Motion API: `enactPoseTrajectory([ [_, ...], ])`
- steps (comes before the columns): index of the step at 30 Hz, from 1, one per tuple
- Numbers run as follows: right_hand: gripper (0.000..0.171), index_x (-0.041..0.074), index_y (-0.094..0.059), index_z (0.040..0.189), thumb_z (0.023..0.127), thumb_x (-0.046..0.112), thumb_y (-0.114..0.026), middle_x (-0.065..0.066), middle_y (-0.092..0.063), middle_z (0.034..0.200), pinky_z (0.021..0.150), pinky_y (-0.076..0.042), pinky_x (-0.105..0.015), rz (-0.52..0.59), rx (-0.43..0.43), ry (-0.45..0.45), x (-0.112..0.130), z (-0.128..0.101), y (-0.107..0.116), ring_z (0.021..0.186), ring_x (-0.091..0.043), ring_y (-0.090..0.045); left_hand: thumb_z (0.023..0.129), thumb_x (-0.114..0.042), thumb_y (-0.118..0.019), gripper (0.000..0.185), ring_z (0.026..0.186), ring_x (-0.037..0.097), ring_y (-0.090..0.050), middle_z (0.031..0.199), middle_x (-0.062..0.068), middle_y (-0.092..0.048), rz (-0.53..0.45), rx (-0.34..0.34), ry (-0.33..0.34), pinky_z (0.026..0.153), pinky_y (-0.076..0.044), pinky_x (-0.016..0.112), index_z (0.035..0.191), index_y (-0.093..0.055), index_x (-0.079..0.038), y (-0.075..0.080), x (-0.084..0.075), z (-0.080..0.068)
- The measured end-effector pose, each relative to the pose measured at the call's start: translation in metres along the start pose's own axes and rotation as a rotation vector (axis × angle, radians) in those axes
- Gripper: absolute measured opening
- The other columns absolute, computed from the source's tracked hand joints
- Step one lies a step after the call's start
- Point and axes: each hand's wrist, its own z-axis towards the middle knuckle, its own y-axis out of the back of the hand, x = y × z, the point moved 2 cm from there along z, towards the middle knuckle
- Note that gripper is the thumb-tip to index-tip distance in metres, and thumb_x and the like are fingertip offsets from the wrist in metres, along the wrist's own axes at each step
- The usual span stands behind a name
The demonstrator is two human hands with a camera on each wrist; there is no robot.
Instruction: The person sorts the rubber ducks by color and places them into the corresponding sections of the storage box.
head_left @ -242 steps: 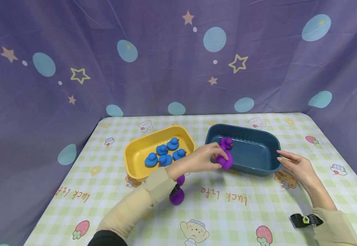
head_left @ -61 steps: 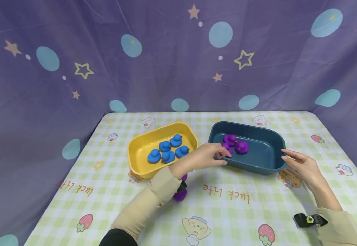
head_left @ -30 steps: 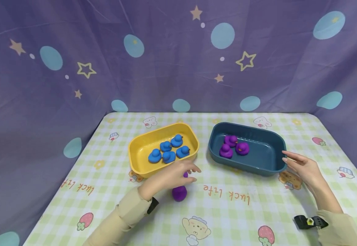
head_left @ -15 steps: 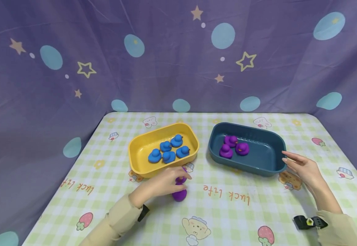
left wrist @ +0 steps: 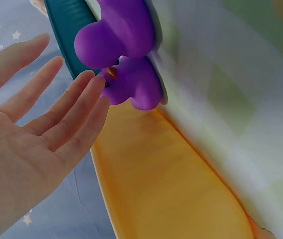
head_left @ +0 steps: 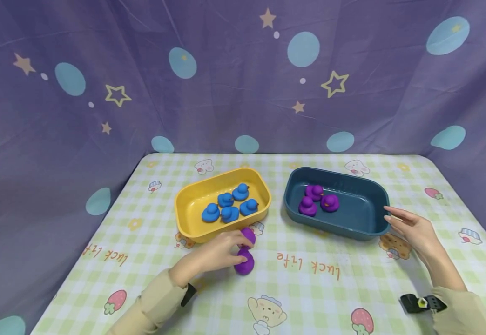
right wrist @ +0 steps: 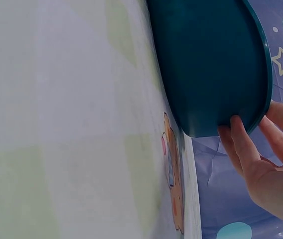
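My left hand (head_left: 215, 253) fingers (left wrist: 76, 112) lie straight, touching the purple duck (head_left: 244, 263); grasp pending. Right hand (head_left: 410, 230) open, steadying the blue tub (head_left: 374, 230). Next: curl around it.

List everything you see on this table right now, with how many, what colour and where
Purple duck: 2, purple, on the tablecloth in front of the yellow tub, at the left fingertips.
Purple ducks in tub: 3, purple, left end of the blue tub.
Blue ducks: 5, blue, inside the yellow tub.
Yellow tub: 1, yellow, centre-left.
Blue tub: 1, dark teal-blue, centre-right.
Tablecloth: 1, green-white check with cartoon prints.
Backdrop: 1, purple with stars.
Left hand: touches the purple duck.
Right hand: fingers straight, at the blue tub's right end.
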Motion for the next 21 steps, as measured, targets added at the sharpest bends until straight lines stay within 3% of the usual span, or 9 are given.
enactPoseTrajectory([
  [6, 0.059, 0.008, -0.042, 0.137, 0.089, 0.040, -0.055, -0.012, -0.038, 0.138, 0.075, -0.047, -0.010, 0.006, -0.012, -0.004, -0.003, 0.002, 0.000, 0.088, 0.022, -0.045, 0.081, -0.017, -0.068, 0.029, 0.093, 0.015, -0.058, 0.103, 0.004, -0.062, -0.007, 0.006, 0.028, 0.081, -0.048, 0.026, 0.107, -0.065, -0.006, -0.002, 0.003, -0.002],
  [10, 0.063, 0.010, -0.041, 0.138, 0.087, 0.046, -0.055, -0.019, -0.031, 0.143, 0.075, -0.046, -0.009, -0.010, -0.004, -0.002, -0.013, 0.009, 0.002, 0.087, 0.022, -0.044, 0.081, -0.019, -0.068, 0.029, 0.089, 0.015, -0.058, 0.103, 0.003, -0.061, 0.000, 0.020, 0.046, 0.077, -0.048, 0.023, 0.107, -0.065, -0.008, -0.005, 0.005, -0.003],
  [16, 0.061, 0.020, -0.046, 0.135, 0.083, 0.049, -0.058, -0.004, -0.038, 0.138, 0.073, -0.045, -0.006, 0.029, -0.025, -0.022, -0.030, 0.019, 0.004, 0.088, 0.022, -0.046, 0.080, -0.020, -0.069, 0.029, 0.082, 0.013, -0.056, 0.102, 0.002, -0.060, 0.006, 0.023, 0.056, 0.071, -0.046, 0.020, 0.107, -0.066, -0.009, -0.008, 0.007, -0.004],
  [21, 0.062, 0.014, -0.043, 0.137, 0.086, 0.046, -0.057, -0.011, -0.036, 0.140, 0.075, -0.046, -0.009, 0.012, -0.004, -0.010, -0.016, 0.010, 0.002, 0.088, 0.022, -0.046, 0.078, -0.017, -0.070, 0.028, 0.076, 0.014, -0.053, 0.097, 0.000, -0.055, 0.002, 0.017, 0.041, 0.064, -0.043, 0.017, 0.105, -0.067, -0.009, -0.009, 0.007, -0.004],
])
